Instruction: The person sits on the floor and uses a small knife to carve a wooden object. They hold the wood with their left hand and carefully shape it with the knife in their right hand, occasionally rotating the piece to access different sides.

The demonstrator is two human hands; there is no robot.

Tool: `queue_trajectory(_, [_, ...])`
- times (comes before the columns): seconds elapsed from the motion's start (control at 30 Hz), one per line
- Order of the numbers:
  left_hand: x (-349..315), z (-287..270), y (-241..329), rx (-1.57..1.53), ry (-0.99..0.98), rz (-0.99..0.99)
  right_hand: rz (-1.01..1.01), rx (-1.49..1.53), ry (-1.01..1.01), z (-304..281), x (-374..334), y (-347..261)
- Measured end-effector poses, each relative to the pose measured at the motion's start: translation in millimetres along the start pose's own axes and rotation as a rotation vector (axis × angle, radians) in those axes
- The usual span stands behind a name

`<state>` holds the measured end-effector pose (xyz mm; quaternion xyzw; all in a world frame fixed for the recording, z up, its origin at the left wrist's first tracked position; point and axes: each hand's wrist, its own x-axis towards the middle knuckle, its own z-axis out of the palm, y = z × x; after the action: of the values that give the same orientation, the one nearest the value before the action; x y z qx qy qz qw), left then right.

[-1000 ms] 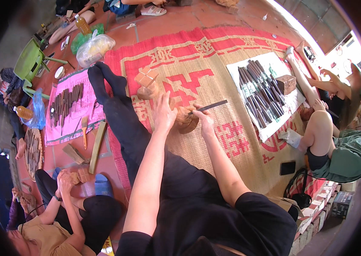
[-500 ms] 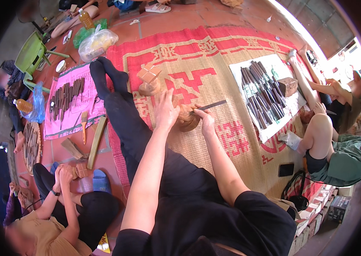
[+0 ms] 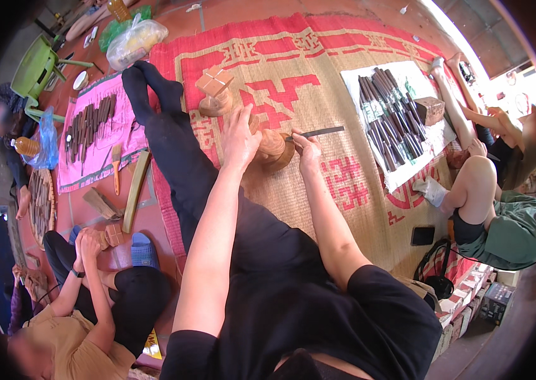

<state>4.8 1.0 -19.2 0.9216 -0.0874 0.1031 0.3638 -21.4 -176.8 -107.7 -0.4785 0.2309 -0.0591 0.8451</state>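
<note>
A carved wooden piece point(image 3: 274, 152) lies across the mat beside my legs, its rounded end near me and a square block point(image 3: 215, 81) at its far end. My left hand point(image 3: 240, 136) is wrapped over its narrower middle, thumb toward the rounded end. Pinched in my right hand point(image 3: 307, 150) is a dark, flat, file-like tool point(image 3: 326, 132). One end of it meets the rounded wood and the other points right, past my fingers. The exact contact spot is partly hidden by my fingers.
Rows of dark-handled tools lie on a white cloth point(image 3: 398, 180) at right, with a wooden block point(image 3: 429, 110). More tools rest on a pink cloth point(image 3: 94, 168) at left. A brush point(image 3: 116, 170) and wood pieces point(image 3: 136, 193) are nearby. People sit on both sides.
The whole view has shifted, so the scene sits higher. The file-like tool lies flatter and reaches a little farther right. Both hands keep their holds.
</note>
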Motion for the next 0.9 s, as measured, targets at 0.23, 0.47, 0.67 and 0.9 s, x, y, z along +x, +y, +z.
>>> queue_trajectory(0.23, [2, -1, 1, -0.026, -0.018, -0.032, -0.085, -0.141, -0.172, 6, -13, 2])
queue_trajectory(0.47, [1, -2, 1, 0.011, -0.02, -0.046, -0.046, 0.044, -0.135, 1, -7, -3])
queue_trajectory(0.67, [2, -1, 0, 0.0, -0.017, -0.067, -0.047, -0.073, -0.174, 4, -11, 2])
queue_trajectory(0.9, [3, 4, -7, -0.032, -0.022, -0.057, -0.026, -0.022, -0.176, 0, -10, -4])
